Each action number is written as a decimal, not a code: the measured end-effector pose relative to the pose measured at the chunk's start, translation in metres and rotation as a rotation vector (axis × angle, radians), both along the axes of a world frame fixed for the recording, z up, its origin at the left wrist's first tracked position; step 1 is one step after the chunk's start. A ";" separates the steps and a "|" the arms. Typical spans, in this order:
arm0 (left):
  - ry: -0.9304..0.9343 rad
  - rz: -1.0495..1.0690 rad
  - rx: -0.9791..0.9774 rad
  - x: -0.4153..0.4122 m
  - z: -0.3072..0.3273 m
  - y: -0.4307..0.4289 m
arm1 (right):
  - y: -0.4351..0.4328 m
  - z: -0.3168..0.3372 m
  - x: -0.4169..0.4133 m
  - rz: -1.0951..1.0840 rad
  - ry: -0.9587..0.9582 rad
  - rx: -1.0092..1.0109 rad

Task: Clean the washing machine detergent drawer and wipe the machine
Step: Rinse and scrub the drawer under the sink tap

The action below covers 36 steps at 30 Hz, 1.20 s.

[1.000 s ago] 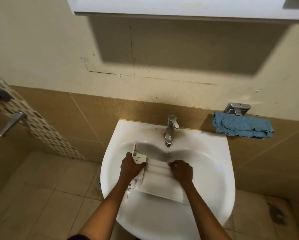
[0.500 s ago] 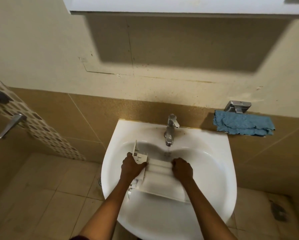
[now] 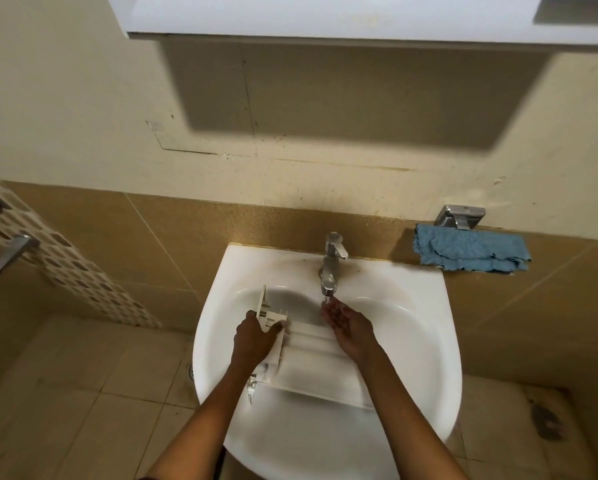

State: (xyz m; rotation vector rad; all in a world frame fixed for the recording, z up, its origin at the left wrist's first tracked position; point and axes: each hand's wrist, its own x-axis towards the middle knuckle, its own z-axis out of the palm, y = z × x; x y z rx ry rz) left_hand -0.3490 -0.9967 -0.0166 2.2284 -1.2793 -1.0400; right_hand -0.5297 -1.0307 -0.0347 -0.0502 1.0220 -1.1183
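From the head view, you're mid-rinse: the detergent drawer (image 3: 311,362) is lying in the sink (image 3: 425,341), out of the machine, so wiping the washer is looking like it's all ahead of you. Your left hand (image 3: 254,337) is gripping the drawer's left end, fingers wrapped around its frame. Your right hand (image 3: 347,323) is open, palm cupped under the tap (image 3: 331,263), just past the drawer's far right edge. I think water's trickling, but it's blurry. The blue cloth (image 3: 470,252) is waiting far right.

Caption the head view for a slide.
Left hand steadies the detergent drawer in the sink while the cupped right hand catches water under the faucet.
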 end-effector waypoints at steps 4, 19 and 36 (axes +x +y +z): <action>0.009 0.014 -0.034 -0.001 0.002 0.001 | -0.012 0.012 0.009 -0.045 -0.152 0.089; -0.069 -0.036 -0.029 -0.001 -0.001 0.001 | 0.005 -0.007 0.049 1.208 1.500 -0.612; -0.014 -0.022 -0.050 0.000 0.001 0.002 | -0.007 0.008 0.009 0.007 -0.015 0.012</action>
